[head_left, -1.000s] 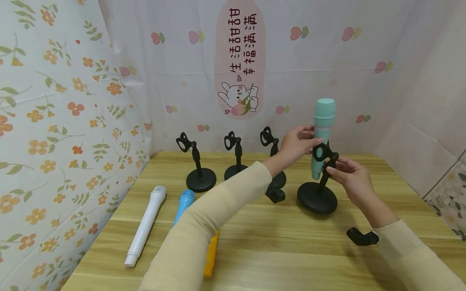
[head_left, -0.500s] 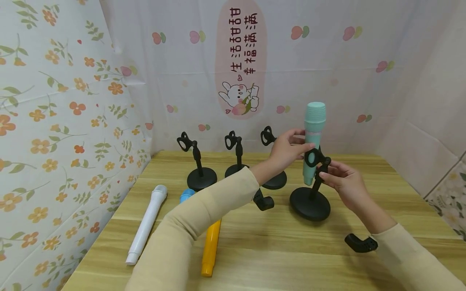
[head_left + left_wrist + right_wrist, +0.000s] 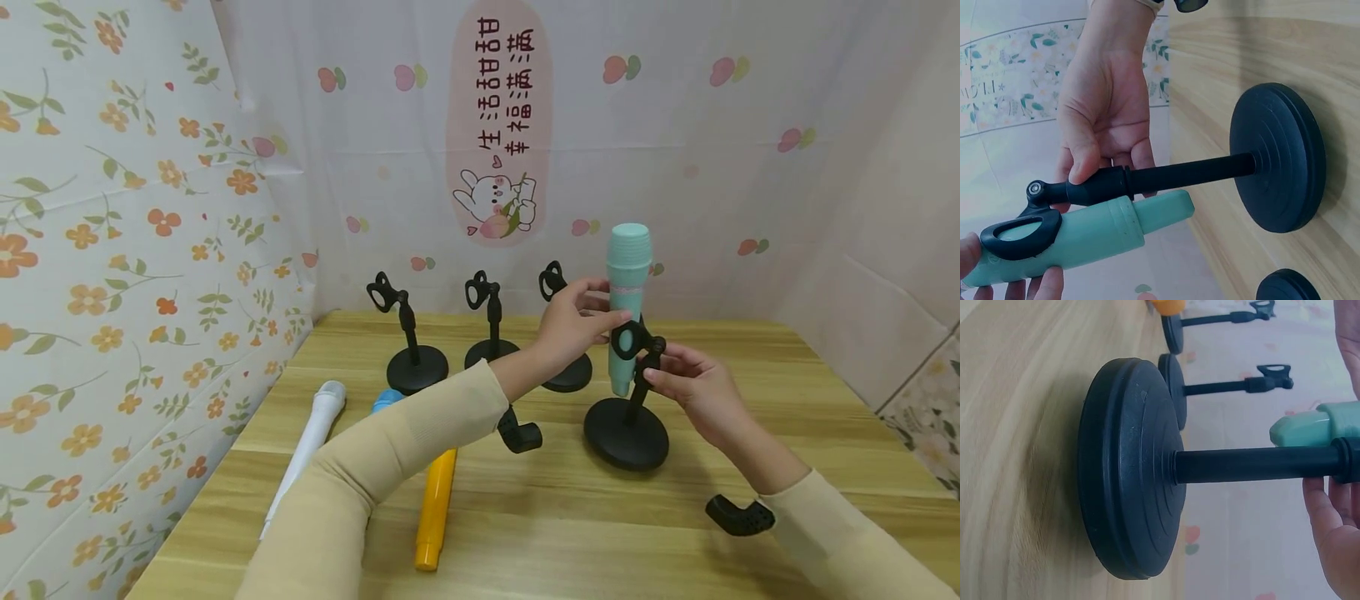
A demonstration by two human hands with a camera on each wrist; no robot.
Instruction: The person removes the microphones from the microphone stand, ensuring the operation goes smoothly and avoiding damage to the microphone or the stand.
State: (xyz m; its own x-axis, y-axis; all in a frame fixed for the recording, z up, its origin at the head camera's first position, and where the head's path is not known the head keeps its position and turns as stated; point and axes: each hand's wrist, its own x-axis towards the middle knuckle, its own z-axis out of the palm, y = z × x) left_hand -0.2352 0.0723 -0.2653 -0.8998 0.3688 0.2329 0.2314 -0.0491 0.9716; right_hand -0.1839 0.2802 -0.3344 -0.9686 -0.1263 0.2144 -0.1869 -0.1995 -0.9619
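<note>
A mint-green microphone [image 3: 630, 258] stands almost upright, head up, in the clip [image 3: 630, 339] of a black desk stand [image 3: 626, 437]. My left hand [image 3: 572, 327] holds its handle between thumb and fingers. In the left wrist view the clip's black loop [image 3: 1047, 240] lies against the green handle, below the hidden microphone head. My right hand [image 3: 697, 387] pinches the stand's upright just beneath the clip joint. The round base [image 3: 1129, 469] looks slightly tilted in the right wrist view; whether it fully touches the table cannot be told.
Several more black stands, such as the leftmost [image 3: 417, 367], line the table's back. A white microphone [image 3: 315, 425], a blue one [image 3: 386, 400] and an orange one [image 3: 435, 508] lie at the left, partly behind my left sleeve. A patterned cloth [image 3: 375, 192] hangs behind.
Both hands have brought the stand and mint-green microphone leftward and nearer to me. The microphone sits slightly lower in view. My left forearm has shifted left, uncovering more of the orange microphone.
</note>
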